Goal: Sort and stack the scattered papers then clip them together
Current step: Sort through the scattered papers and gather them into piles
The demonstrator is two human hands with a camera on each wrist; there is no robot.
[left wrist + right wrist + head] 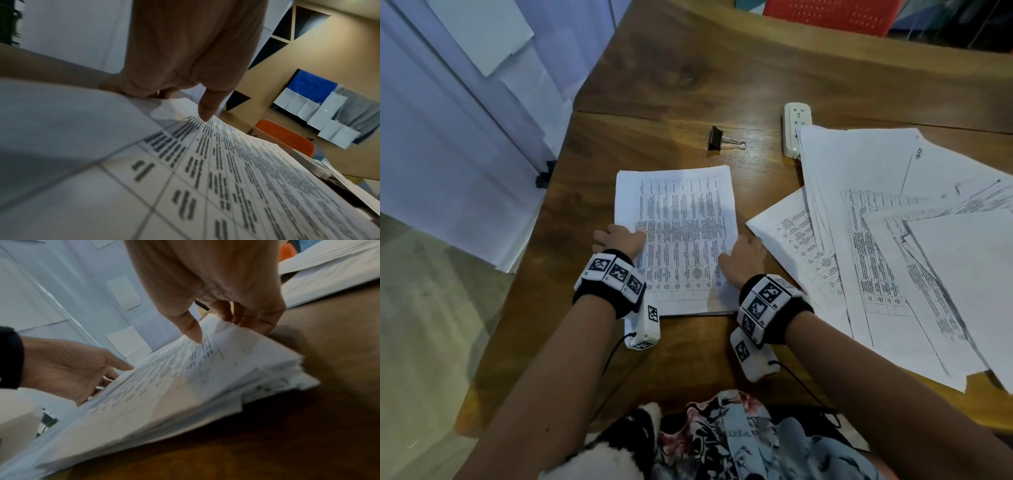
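Papers: a squared stack lies flat on the wooden tabletop directly ahead of the person, long axis running away from the body, printed tables face up. Left hand sits at the stack's left edge, thumb on the top sheet and fingers curled down over the edge; the left wrist view shows that thumb pressing on the print. Right hand sits at the right edge, thumb on top and fingers tucked against the side of the sheets, so the stack is pinched between both hands; the right wrist view shows several sheets deep with edges not quite flush at the near right corner. Scattered sheets are fanned and overlapping to the right, just beside the right hand and well apart from the left, so the right hand is judged the nearer one for fetching the next sheet. Binder clip lies beyond the stack's far short edge, apart from it, wire handles pointing right, roughly equally reachable by either hand. White power strip is partly under the fanned pile's far corner. Open tabletop lies beyond and left of the stack; the tabletop's left edge runs near the left hand, so room for sliding is leftward limited. Judgement: sorting is part done, clipping not yet begun.
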